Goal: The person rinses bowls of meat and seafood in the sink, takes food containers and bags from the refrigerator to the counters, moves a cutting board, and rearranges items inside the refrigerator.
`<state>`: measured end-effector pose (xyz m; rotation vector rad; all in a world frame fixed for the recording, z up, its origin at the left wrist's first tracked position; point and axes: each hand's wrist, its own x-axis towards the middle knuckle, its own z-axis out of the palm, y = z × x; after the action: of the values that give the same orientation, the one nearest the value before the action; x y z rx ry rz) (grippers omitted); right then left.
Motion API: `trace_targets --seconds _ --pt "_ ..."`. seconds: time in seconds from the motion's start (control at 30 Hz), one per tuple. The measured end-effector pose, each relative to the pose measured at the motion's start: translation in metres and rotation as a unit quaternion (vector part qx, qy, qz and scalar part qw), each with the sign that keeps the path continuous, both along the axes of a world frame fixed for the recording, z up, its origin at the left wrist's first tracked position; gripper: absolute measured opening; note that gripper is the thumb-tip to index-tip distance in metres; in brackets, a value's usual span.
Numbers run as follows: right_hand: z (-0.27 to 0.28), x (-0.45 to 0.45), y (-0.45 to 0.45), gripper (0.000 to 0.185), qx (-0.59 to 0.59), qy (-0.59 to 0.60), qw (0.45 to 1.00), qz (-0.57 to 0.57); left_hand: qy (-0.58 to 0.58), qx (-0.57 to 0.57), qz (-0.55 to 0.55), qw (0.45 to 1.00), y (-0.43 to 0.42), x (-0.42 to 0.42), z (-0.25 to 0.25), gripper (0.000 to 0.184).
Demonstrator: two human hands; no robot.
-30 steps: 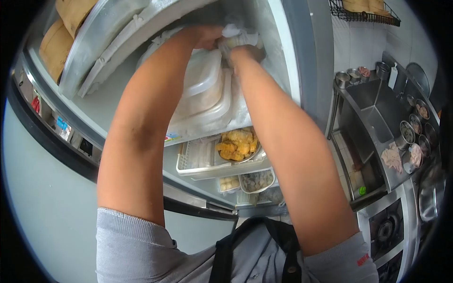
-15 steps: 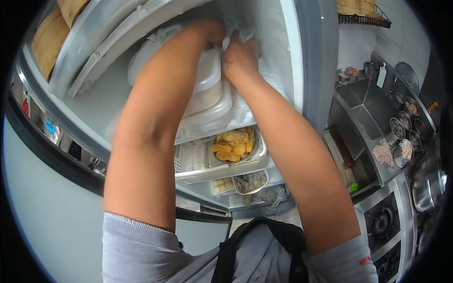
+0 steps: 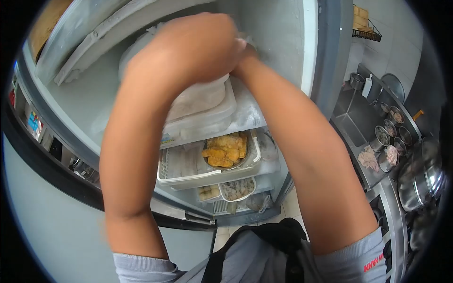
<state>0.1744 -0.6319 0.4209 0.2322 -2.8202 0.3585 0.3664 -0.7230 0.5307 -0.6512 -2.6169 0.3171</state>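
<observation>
Both my hands are inside the upper part of an upright freezer. Motion blurs my left hand (image 3: 221,45), which bends across to the right in front of my right hand (image 3: 245,57). The left fingers are smeared, and the right fingers are mostly hidden behind them. A bit of clear plastic bag (image 3: 248,40) shows by the fingertips; whether either hand grips it cannot be made out. Just below the hands, lidded plastic containers (image 3: 200,101) are stacked on a frosty shelf (image 3: 250,113), partly covered by my left arm.
Lower down, a white basket (image 3: 207,178) holds a bowl of orange-yellow pieces (image 3: 225,150). Under it sit a tray of greyish food (image 3: 237,189) and a small container (image 3: 208,192). A sink (image 3: 351,122), metal cups (image 3: 382,137) and large pots (image 3: 420,174) stand at right.
My left hand has swung right and toward me, across the right hand, with the elbow lower. The view has shifted slightly; the plastic between the hands is now mostly covered.
</observation>
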Motion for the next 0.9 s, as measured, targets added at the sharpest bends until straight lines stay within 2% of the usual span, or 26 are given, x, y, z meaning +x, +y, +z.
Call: trace_targets --seconds 0.03,0.07,0.13,0.2,0.33,0.4,0.47,0.57,0.63,0.67,0.73,0.77,0.8,0.83,0.87,0.9 --pt "0.004 0.002 -0.001 0.059 0.044 0.028 0.999 -0.001 0.107 0.058 -0.078 0.990 -0.024 0.013 -0.013 0.031" --pt "0.008 0.003 -0.002 0.055 0.087 0.057 0.995 -0.005 0.214 0.114 -0.159 0.957 -0.047 0.025 -0.027 0.029" --pt "0.008 -0.018 -0.002 0.050 0.076 0.153 0.985 0.003 0.237 0.151 -0.156 0.947 -0.078 0.068 -0.048 0.031" --pt "0.024 -0.030 -0.006 0.047 0.010 0.168 0.986 0.004 0.201 0.274 -0.128 0.932 -0.097 0.098 -0.073 0.034" --pt "0.039 -0.038 -0.008 0.043 -0.077 0.142 0.987 0.007 0.052 0.400 -0.092 0.910 -0.150 0.141 -0.134 0.047" --pt "0.040 -0.039 -0.006 0.041 -0.105 0.132 0.986 0.009 -0.054 0.486 -0.055 0.871 -0.155 0.169 -0.161 0.050" --pt "0.043 -0.039 -0.007 0.040 -0.133 0.121 0.984 0.016 -0.146 0.526 -0.086 0.834 -0.169 0.194 -0.200 0.049" --pt "0.056 -0.034 -0.007 0.037 -0.155 0.100 0.982 0.031 -0.237 0.629 -0.074 0.737 -0.180 0.243 -0.262 0.047" --pt "0.073 -0.027 -0.006 0.036 -0.076 0.099 0.991 0.045 -0.236 0.696 0.000 0.679 -0.183 0.282 -0.306 0.047" --pt "0.086 -0.021 -0.004 0.027 0.079 0.155 0.983 0.054 -0.231 0.728 0.037 0.645 -0.180 0.304 -0.324 0.048" --pt "0.107 0.024 0.003 0.022 0.051 0.233 0.969 0.069 -0.201 0.737 0.180 0.620 -0.170 0.354 -0.352 0.048" --pt "0.104 0.052 0.008 0.022 -0.130 0.242 0.959 0.071 -0.183 0.741 0.234 0.602 -0.165 0.379 -0.369 0.048" --pt "0.092 0.057 0.039 0.033 0.008 0.429 0.878 0.211 -0.161 0.745 0.288 0.580 -0.158 0.402 -0.381 0.047" --pt "0.075 0.121 0.043 0.033 -0.094 0.473 0.834 0.268 -0.147 0.747 0.337 0.554 -0.148 0.424 -0.391 0.047" --pt "0.058 0.192 0.040 0.036 -0.190 0.385 0.863 0.267 -0.158 0.722 0.349 0.576 -0.136 0.441 -0.399 0.048" --pt "0.033 0.247 0.033 0.034 -0.279 0.349 0.850 0.277 -0.165 0.700 0.374 0.586 -0.127 0.456 -0.402 0.049"
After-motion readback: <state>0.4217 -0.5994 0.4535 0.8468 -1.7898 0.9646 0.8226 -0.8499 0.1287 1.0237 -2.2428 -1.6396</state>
